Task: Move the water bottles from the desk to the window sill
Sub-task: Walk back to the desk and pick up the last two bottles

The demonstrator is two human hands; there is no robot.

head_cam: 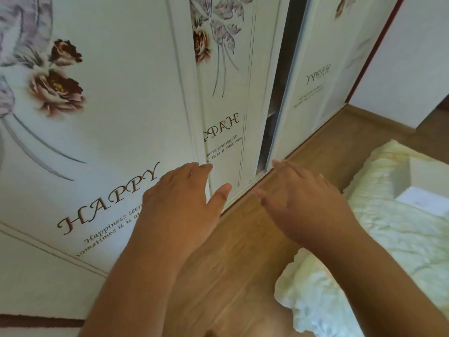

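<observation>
Wardrobe doors [116, 117], wood floor [233, 251], bed [388, 239]; no bottles, desk or sill visible. Left hand [179, 203] and right hand [306, 203] spread, holding nothing, so progress unclear.

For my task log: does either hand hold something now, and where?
Nothing is held. The left hand and right hand are both open and empty.

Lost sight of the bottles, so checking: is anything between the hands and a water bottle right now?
Cannot say: no bottle, desk or sill is in view. Both the left hand and right hand are open and empty, facing the wardrobe doors over the wooden floor.
</observation>
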